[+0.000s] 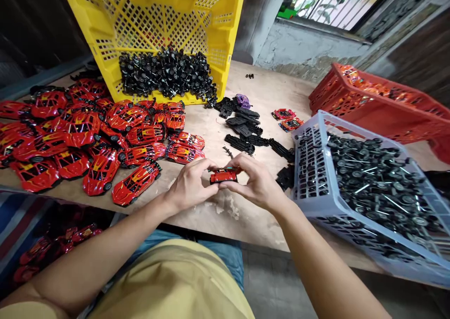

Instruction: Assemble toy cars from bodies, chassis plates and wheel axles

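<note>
Between my two hands, just above the front of the table, is a red toy car (pixel 223 175), seen partly because fingers cover its ends. My left hand (pixel 191 181) pinches its left end with thumb and fingers. On the other end, my right hand (pixel 253 181) grips in the same way. Left of my hands lies a large heap of red toy cars (pixel 84 127) with black wheels and yellow markings. Beyond my hands, black plastic car bases (pixel 244 127) are strewn on the wooden table (pixel 214 218).
A tilted yellow basket (pixel 228 42) holds black wheel-and-axle parts (pixel 165 73). To the right, a translucent crate (pixel 316 164) contains more wheels and axles. Behind it stands a red crate (pixel 325 87) of red shells. One purple car body (pixel 243 101) and two red bodies (pixel 287 119) lie nearby.
</note>
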Demonstrator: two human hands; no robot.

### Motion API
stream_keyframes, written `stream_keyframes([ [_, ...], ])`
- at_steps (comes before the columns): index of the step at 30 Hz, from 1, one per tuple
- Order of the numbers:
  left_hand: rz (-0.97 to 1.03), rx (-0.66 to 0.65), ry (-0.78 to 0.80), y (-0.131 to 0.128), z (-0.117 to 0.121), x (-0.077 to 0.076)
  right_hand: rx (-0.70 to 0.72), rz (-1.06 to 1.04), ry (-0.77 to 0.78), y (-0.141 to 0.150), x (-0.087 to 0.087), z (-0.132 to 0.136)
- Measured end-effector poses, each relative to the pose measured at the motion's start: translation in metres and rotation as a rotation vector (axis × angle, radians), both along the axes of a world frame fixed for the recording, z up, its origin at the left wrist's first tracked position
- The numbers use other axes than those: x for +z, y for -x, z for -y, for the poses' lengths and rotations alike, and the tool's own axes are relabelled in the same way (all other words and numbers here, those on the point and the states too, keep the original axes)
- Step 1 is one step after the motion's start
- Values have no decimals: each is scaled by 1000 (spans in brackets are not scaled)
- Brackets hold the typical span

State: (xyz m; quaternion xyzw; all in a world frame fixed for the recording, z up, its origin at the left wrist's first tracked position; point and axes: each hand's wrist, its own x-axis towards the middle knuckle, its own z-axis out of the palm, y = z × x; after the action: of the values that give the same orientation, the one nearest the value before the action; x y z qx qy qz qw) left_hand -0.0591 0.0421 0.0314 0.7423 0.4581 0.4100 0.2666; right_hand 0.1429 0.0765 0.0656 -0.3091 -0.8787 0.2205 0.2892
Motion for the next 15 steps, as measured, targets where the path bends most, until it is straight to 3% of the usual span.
stream_keyframes([
  [4,89,-130,33,1,3,0,2,-60,-1,-9,4,16],
  [7,117,-198,54,-7,4,-6,-31,66,-56,-3,8,23],
  [11,53,-185,-51,-18,4,-10,-179,347,-350,14,4,24],
  [15,42,-113,-128,-23,3,-12,-170,392,-587,27,-2,16],
])
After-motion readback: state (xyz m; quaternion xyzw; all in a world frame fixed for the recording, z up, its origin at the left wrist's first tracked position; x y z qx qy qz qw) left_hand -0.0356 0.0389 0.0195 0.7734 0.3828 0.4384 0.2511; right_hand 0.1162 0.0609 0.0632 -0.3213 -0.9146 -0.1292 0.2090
